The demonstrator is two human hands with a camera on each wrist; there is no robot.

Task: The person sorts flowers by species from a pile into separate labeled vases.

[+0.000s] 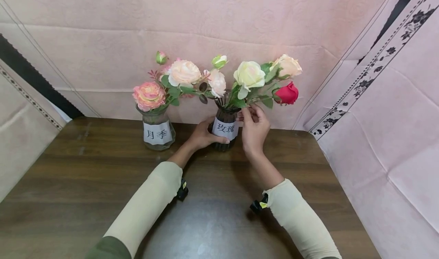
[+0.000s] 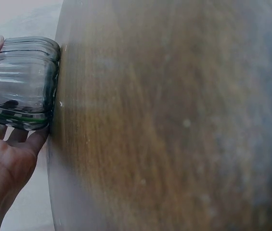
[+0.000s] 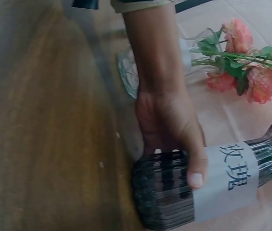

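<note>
My left hand (image 1: 205, 135) wraps round a dark ribbed glass vase (image 1: 224, 144) on the table, its thumb across the white paper label (image 1: 225, 127) with Chinese characters. In the left wrist view, the palm and fingers hold the lower part of the glass. A cream-white rose (image 1: 249, 75), a peach rose (image 1: 288, 66) and a red rose (image 1: 287, 94) lean out of this vase to the right. At the right of its rim, my right hand (image 1: 255, 131) pinches a rose stem with bent fingers; the pinch point is partly hidden.
Close on the left stands a clear glass vase (image 1: 157, 146) with its own label, holding several pink and peach flowers (image 1: 149, 96). Some of its blooms reach towards the dark vase. Pink cloth (image 1: 219, 11) hangs behind the brown wooden table (image 1: 113, 182).
</note>
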